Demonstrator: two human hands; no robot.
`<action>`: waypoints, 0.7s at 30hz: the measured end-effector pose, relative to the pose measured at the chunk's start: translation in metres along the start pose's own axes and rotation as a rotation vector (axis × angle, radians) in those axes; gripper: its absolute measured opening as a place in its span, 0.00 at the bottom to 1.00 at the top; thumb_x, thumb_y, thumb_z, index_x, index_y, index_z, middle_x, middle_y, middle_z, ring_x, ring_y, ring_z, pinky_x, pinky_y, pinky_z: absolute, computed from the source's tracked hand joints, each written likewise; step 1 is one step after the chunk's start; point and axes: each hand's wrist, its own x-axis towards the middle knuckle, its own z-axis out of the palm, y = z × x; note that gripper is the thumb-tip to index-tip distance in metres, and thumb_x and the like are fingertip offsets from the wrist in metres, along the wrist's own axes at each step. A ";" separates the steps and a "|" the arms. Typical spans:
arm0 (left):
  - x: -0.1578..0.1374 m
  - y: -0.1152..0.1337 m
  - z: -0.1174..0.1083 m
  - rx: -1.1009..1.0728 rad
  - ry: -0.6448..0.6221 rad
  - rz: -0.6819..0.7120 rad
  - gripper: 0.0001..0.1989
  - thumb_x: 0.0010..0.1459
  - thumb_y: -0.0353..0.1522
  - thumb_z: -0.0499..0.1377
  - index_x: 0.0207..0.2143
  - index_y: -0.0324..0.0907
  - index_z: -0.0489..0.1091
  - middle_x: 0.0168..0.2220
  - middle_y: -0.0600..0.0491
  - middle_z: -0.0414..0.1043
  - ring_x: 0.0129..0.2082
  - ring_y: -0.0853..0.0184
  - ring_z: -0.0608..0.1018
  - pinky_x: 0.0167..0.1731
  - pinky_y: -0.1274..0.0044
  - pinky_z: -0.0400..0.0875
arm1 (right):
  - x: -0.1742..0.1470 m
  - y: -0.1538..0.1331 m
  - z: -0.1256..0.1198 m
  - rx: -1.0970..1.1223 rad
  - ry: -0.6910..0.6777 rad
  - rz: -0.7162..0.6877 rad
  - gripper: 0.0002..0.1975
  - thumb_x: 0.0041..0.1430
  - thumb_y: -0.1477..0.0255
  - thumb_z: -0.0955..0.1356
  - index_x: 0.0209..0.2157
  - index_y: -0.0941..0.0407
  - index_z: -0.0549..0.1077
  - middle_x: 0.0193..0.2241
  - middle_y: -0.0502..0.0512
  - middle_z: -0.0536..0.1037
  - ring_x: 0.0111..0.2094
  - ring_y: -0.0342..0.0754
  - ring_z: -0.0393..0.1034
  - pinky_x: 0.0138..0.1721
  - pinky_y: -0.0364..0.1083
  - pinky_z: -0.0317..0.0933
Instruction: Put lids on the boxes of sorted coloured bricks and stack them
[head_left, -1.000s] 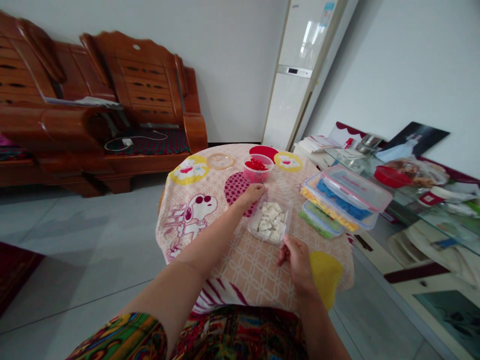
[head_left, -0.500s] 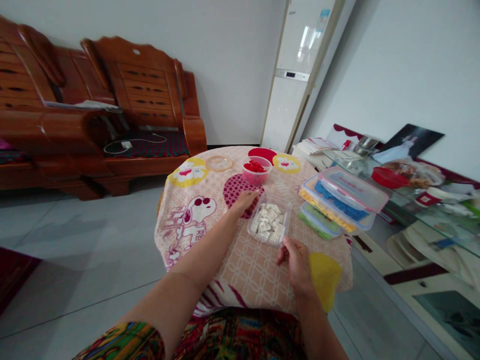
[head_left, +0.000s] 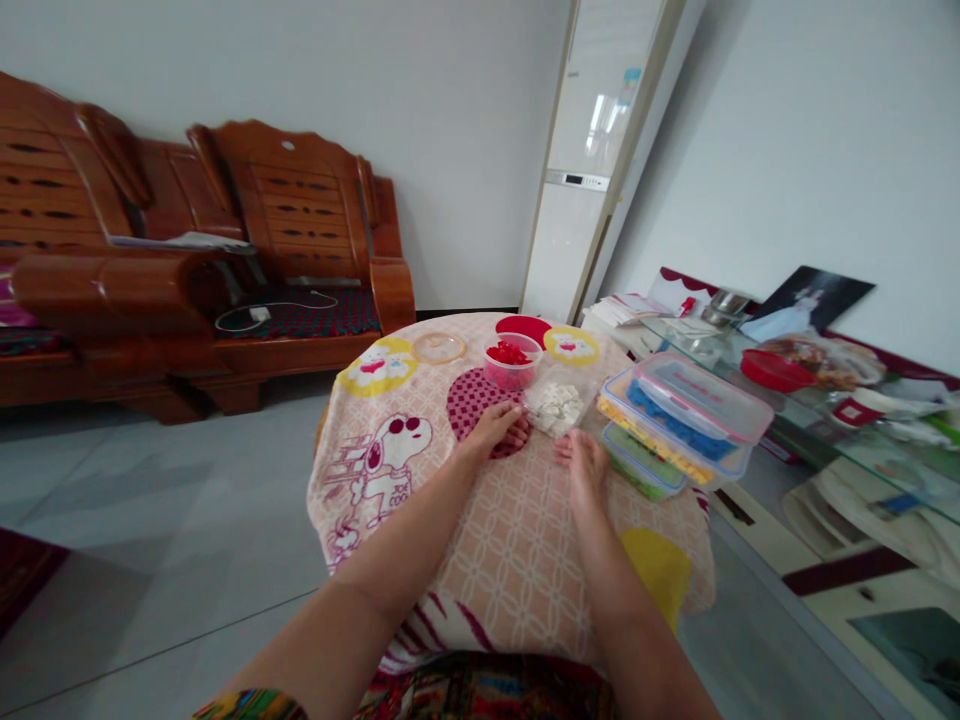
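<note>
A clear plastic box (head_left: 592, 386) holding white flat tile-like pieces (head_left: 559, 405) stands near the middle of the cloth-covered table, slightly blurred. At its left near corner is my left hand (head_left: 498, 430), palm down with the fingers loosely stretched and the fingertips against the box. My right hand (head_left: 586, 462) lies by the box's near edge, fingers extended and touching or almost touching it. Just beyond, a round clear tub (head_left: 511, 373) contains red pieces (head_left: 508, 353). Its contents are too small to name.
To the right, stacked lidded boxes (head_left: 686, 405) hold blue, yellow and green pieces. A round clear lid (head_left: 439, 347) lies at the back left of the patterned tablecloth (head_left: 517, 530). A cluttered glass-topped cabinet (head_left: 862, 440) flanks the table; wooden seats (head_left: 300, 230) stand behind.
The box of white pieces has moved away from me, closer to the red tub and the stacked boxes. My right hand has moved forward with it; my left hand has shifted slightly along its side.
</note>
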 end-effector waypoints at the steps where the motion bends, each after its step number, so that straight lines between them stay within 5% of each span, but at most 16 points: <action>1: 0.001 -0.002 0.002 -0.031 -0.014 0.006 0.12 0.62 0.38 0.61 0.40 0.37 0.69 0.33 0.51 0.73 0.27 0.72 0.77 0.29 0.80 0.73 | -0.001 0.003 0.000 -0.010 -0.015 -0.008 0.23 0.50 0.49 0.71 0.35 0.56 0.74 0.27 0.53 0.80 0.27 0.48 0.77 0.26 0.44 0.71; 5: 0.011 -0.009 0.016 -0.071 -0.005 0.057 0.10 0.59 0.29 0.63 0.43 0.36 0.71 0.42 0.47 0.74 0.37 0.71 0.78 0.38 0.81 0.73 | -0.004 0.011 -0.004 -0.045 -0.027 -0.023 0.26 0.50 0.52 0.71 0.44 0.56 0.75 0.37 0.57 0.81 0.35 0.50 0.78 0.29 0.45 0.73; 9: 0.030 -0.014 0.029 -0.103 0.033 0.088 0.30 0.54 0.24 0.64 0.59 0.40 0.64 0.54 0.42 0.69 0.42 0.69 0.77 0.39 0.79 0.74 | 0.005 0.014 -0.005 -0.042 -0.036 -0.010 0.28 0.48 0.54 0.72 0.47 0.57 0.74 0.44 0.61 0.80 0.37 0.53 0.79 0.26 0.46 0.73; 12: 0.046 -0.017 0.032 -0.124 0.040 0.066 0.40 0.53 0.21 0.62 0.67 0.43 0.55 0.47 0.46 0.71 0.33 0.72 0.76 0.34 0.80 0.74 | 0.011 0.017 -0.005 -0.045 -0.067 -0.010 0.27 0.47 0.54 0.72 0.44 0.57 0.75 0.40 0.60 0.81 0.35 0.53 0.79 0.24 0.45 0.72; 16: 0.062 -0.018 0.037 -0.136 0.062 0.008 0.39 0.52 0.20 0.65 0.65 0.41 0.59 0.34 0.54 0.71 0.29 0.74 0.75 0.32 0.81 0.74 | 0.013 0.023 -0.004 -0.087 -0.100 -0.028 0.24 0.48 0.54 0.71 0.40 0.58 0.77 0.31 0.56 0.81 0.28 0.51 0.78 0.24 0.45 0.71; 21: 0.073 -0.019 0.063 -0.196 -0.043 -0.023 0.32 0.53 0.26 0.69 0.59 0.40 0.64 0.39 0.50 0.74 0.34 0.70 0.79 0.38 0.77 0.76 | 0.013 0.029 -0.002 -0.085 -0.074 -0.021 0.24 0.46 0.54 0.71 0.39 0.58 0.78 0.27 0.55 0.80 0.24 0.50 0.76 0.22 0.46 0.70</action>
